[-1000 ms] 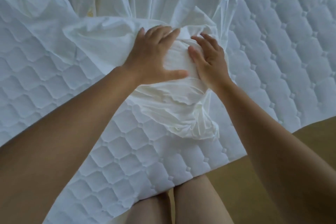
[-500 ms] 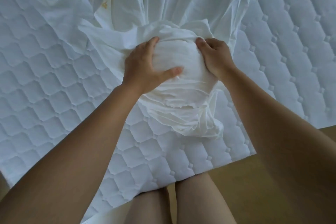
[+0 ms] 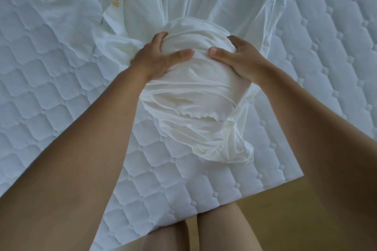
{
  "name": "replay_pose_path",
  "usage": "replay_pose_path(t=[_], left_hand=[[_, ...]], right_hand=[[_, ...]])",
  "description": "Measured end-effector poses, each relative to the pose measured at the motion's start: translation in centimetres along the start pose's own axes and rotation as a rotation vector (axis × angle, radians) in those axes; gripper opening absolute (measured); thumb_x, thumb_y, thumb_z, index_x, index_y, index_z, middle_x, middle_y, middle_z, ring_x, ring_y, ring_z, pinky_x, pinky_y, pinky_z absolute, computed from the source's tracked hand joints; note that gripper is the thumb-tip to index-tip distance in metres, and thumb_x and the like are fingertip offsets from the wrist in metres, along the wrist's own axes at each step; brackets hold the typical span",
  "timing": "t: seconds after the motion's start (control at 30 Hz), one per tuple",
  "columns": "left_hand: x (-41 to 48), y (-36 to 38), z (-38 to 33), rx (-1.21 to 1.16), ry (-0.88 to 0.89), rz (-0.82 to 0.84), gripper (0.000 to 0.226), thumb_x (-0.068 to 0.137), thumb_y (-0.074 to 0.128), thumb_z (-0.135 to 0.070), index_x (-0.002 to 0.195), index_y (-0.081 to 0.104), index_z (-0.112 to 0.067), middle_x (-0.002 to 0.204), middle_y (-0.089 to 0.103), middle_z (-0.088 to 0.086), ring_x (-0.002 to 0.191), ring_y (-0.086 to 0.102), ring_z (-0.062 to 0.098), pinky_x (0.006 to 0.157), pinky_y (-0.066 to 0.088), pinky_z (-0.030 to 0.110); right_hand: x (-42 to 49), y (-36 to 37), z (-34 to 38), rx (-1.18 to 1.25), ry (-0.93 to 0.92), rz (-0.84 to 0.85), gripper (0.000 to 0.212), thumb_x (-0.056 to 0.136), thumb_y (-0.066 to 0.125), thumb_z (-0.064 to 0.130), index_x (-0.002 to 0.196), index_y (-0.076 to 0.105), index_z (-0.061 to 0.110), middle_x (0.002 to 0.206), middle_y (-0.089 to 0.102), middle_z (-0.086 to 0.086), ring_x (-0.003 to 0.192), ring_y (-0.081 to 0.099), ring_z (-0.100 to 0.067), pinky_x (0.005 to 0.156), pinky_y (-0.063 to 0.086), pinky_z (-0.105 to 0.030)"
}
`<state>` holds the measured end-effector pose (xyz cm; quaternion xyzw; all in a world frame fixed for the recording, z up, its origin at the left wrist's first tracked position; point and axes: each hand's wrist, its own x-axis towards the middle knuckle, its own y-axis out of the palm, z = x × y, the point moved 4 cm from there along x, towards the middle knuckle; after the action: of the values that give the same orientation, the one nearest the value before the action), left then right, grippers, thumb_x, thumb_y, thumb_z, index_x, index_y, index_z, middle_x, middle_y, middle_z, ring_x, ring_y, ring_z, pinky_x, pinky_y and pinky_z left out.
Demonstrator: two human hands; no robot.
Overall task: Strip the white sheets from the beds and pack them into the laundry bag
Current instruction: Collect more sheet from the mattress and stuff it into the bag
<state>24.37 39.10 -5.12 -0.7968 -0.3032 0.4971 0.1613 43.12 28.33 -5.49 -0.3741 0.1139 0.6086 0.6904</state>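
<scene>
A white sheet (image 3: 195,91) is bunched into a rounded bundle in the middle of the quilted mattress (image 3: 51,87). Its far part still lies spread out and pulled into pleats toward the top of the view. My left hand (image 3: 161,55) grips the bundle's left side, fingers curled over the top and thumb across the front. On the bundle's right side my right hand (image 3: 238,55) grips the same way, thumb pointing inward. The two thumbs nearly meet. A loose tail of the sheet hangs down toward the mattress corner.
The mattress corner (image 3: 204,199) points at my legs (image 3: 204,234). Tan floor (image 3: 306,210) shows at the lower right. A small yellowish stain (image 3: 116,3) marks the spread sheet at the upper left. No laundry bag is in view.
Both hands went from lying flat on the sheet to curling around it. The sheet has been gathered into a tighter, rounder bundle and drawn nearer to me.
</scene>
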Motion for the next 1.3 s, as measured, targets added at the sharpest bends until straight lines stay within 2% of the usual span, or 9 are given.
replay_pose_path(t=[0.33, 0.47, 0.6, 0.7, 0.8, 0.9, 1.17, 1.23, 1.3], left_hand=[[-6.3, 1.9, 7.8, -0.038, -0.267, 0.081, 0.13, 0.04, 0.031, -0.097, 0.147, 0.032, -0.023, 0.144, 0.045, 0.002, 0.128, 0.046, 0.028, 0.105, 0.035, 0.04], [-11.3, 3.1, 11.8, -0.04, -0.441, 0.127, 0.126, 0.049, 0.022, -0.102, 0.146, 0.036, -0.023, 0.143, 0.047, 0.007, 0.127, 0.047, 0.03, 0.108, 0.034, 0.044], [-15.8, 4.4, 7.0, 0.214, 0.037, -0.236, 0.101, 0.071, 0.024, -0.086, 0.14, 0.039, -0.015, 0.14, 0.045, 0.016, 0.13, 0.04, 0.034, 0.107, 0.033, 0.049], [-17.0, 8.7, 2.5, 0.504, 0.351, -0.01, 0.115, 0.055, 0.046, -0.088, 0.151, 0.016, -0.033, 0.158, 0.008, 0.014, 0.146, 0.003, 0.037, 0.111, 0.009, 0.063], [-15.7, 9.3, 2.5, 0.569, 0.533, -0.202, 0.088, 0.055, 0.061, -0.068, 0.131, 0.039, -0.03, 0.143, 0.042, 0.021, 0.132, 0.035, 0.049, 0.092, 0.033, 0.073], [-13.9, 7.6, 2.9, 0.472, 0.571, -0.269, 0.074, 0.057, 0.052, -0.064, 0.122, 0.042, -0.028, 0.132, 0.054, 0.018, 0.122, 0.048, 0.046, 0.09, 0.043, 0.064], [-11.5, 3.4, 1.7, 0.325, 0.44, -0.157, 0.077, 0.065, 0.08, -0.049, 0.133, 0.05, -0.026, 0.14, 0.046, -0.002, 0.129, 0.042, 0.022, 0.102, 0.034, 0.032], [-10.8, 2.2, 1.7, 0.282, 0.424, -0.136, 0.078, 0.065, 0.081, -0.049, 0.133, 0.049, -0.029, 0.138, 0.048, -0.004, 0.126, 0.046, 0.02, 0.1, 0.035, 0.03], [-9.6, 0.7, 2.0, 0.162, 0.342, -0.055, 0.082, 0.058, 0.083, -0.05, 0.131, 0.051, -0.03, 0.134, 0.051, -0.004, 0.121, 0.05, 0.019, 0.099, 0.036, 0.028]], right_hand=[[0.0, 5.4, 1.1, -0.128, 0.127, 0.259, 0.059, 0.065, 0.06, 0.077, 0.089, 0.07, 0.025, 0.088, 0.069, 0.005, 0.08, 0.066, -0.015, 0.067, 0.047, -0.029], [-1.4, 10.5, 1.0, -0.224, 0.149, 0.424, 0.079, 0.059, 0.059, 0.081, 0.103, 0.069, 0.015, 0.101, 0.068, -0.001, 0.09, 0.064, -0.02, 0.086, 0.051, -0.036], [-2.1, 11.4, 1.0, -0.248, 0.1, 0.351, 0.065, 0.059, 0.059, 0.08, 0.079, 0.064, 0.019, 0.083, 0.063, 0.003, 0.078, 0.06, -0.017, 0.074, 0.047, -0.033], [-2.4, 10.6, 0.9, -0.241, 0.057, 0.205, 0.048, 0.075, 0.063, 0.066, 0.069, 0.055, 0.019, 0.072, 0.054, 0.006, 0.068, 0.052, -0.013, 0.063, 0.039, -0.029], [-3.2, 9.0, -0.4, -0.093, 0.101, -0.196, 0.035, 0.088, 0.056, 0.045, 0.104, 0.061, 0.015, 0.102, 0.062, 0.001, 0.096, 0.057, -0.017, 0.078, 0.04, -0.027], [-7.6, 7.7, -3.6, 0.093, 0.149, -0.337, 0.043, 0.09, 0.054, 0.043, 0.121, 0.056, 0.014, 0.12, 0.056, -0.003, 0.114, 0.052, -0.018, 0.086, 0.034, -0.022], [-20.3, 11.7, -5.7, 0.026, 0.004, -0.046, 0.123, 0.048, 0.068, 0.076, 0.148, 0.007, 0.04, 0.15, 0.015, 0.011, 0.137, 0.014, -0.006, 0.11, 0.017, -0.03], [-19.6, 12.6, -3.9, 0.06, -0.048, 0.0, 0.12, 0.054, 0.075, 0.067, 0.148, 0.006, 0.04, 0.147, 0.015, 0.016, 0.132, 0.015, 0.006, 0.106, 0.017, -0.014], [-18.2, 12.6, -1.8, 0.118, -0.144, -0.136, 0.089, 0.071, 0.076, 0.048, 0.144, 0.03, 0.029, 0.136, 0.033, 0.01, 0.111, 0.028, 0.022, 0.089, 0.025, 0.004]])
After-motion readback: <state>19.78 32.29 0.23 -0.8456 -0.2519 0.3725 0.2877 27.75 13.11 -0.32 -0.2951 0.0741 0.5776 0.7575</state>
